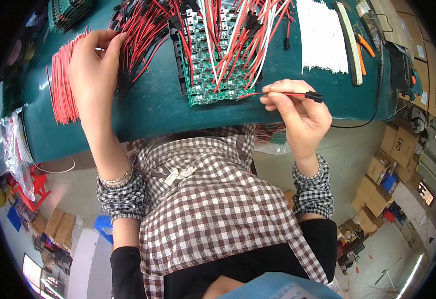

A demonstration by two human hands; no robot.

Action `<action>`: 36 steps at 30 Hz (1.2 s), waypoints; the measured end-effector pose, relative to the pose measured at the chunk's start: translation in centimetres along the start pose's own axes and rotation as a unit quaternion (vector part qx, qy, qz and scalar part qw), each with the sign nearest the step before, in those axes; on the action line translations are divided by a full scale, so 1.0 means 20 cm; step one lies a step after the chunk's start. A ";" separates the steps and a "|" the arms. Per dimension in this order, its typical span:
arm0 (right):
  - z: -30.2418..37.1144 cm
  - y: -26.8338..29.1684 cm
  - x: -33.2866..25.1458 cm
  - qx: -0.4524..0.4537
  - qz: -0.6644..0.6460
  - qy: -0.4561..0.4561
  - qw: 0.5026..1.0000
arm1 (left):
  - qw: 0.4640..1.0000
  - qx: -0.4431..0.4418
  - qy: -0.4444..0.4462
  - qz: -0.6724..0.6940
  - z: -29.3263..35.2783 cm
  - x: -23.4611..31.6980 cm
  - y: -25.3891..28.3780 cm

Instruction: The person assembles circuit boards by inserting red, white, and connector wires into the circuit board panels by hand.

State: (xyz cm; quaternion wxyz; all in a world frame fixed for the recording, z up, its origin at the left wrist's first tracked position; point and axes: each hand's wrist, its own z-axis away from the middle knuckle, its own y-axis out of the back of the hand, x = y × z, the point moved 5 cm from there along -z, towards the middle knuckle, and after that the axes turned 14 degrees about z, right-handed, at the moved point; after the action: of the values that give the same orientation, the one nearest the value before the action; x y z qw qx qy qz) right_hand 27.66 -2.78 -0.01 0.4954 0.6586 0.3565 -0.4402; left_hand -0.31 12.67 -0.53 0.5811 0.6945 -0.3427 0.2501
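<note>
My right hand (300, 109) pinches a red and black connector wire (295, 94). Its black plug points right, and a red wire end reaches left to the lower edge of the green circuit boards (198, 98). I cannot tell whether that end touches the board. Several red, white and black wires stand up from the boards, hiding much of them. At the left, my left hand (94, 70) has thumb and forefinger curled together against a heap of red and black connector wires (141, 37). What its fingertips hold is hidden. Beside that hand lies a bundle of red wires (63, 87).
A bundle of white wires (322, 37) lies at the right, beside a long pale strip (348, 45) and orange-handled pliers (365, 46). Stacked green boards (68, 14) sit at the far left. A black cord (380, 94) bends over the right side of the green tabletop (163, 112).
</note>
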 end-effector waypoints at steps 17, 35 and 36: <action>0.00 -0.07 -0.01 0.030 0.110 0.050 0.992 | 0.967 0.143 -0.028 0.208 0.02 0.00 0.05; 0.01 -0.08 -0.12 0.034 0.252 0.134 0.958 | 0.927 0.198 -0.033 0.315 0.24 0.11 0.14; 0.01 -0.09 -0.13 0.032 0.261 0.143 0.954 | 0.927 0.194 -0.032 0.320 0.25 0.11 0.14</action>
State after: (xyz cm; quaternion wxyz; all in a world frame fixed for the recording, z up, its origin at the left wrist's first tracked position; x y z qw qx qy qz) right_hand 25.15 -2.58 1.82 0.5154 0.8003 0.2246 -0.2084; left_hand -1.26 7.16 1.84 0.3130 0.6544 -0.5099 0.4623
